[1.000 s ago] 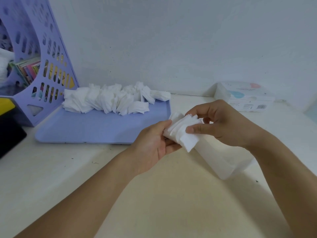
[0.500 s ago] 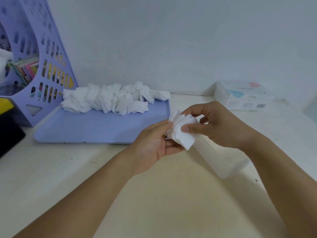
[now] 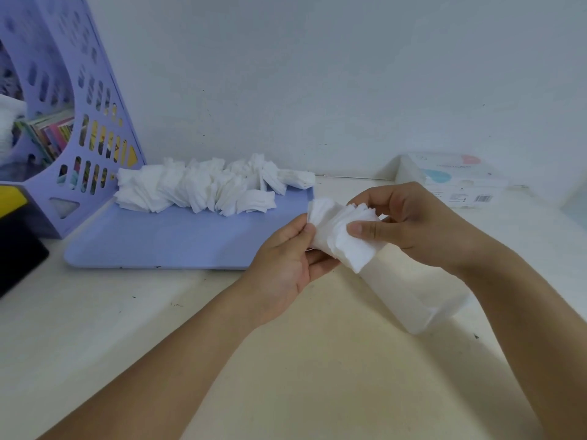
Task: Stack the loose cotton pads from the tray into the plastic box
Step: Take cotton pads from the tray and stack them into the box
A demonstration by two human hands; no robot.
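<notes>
A fanned bunch of white square cotton pads (image 3: 341,236) is held between both hands above the table. My left hand (image 3: 286,262) grips the bunch's left end from below. My right hand (image 3: 409,227) pinches its right end, thumb on top. Under my right hand lies a translucent plastic box (image 3: 413,296) on its side, its far end hidden by the pads and my hand. More loose pads (image 3: 203,188) are heaped along the back of the lilac tray (image 3: 178,246).
A lilac perforated file rack (image 3: 73,128) with books stands at the left. A black and yellow object (image 3: 16,236) sits at the left edge. A printed white carton (image 3: 457,182) rests by the wall at the right.
The bunch of pads has shifted slightly in my fingers and both hands have moved a little; the tray and heap stay put.
</notes>
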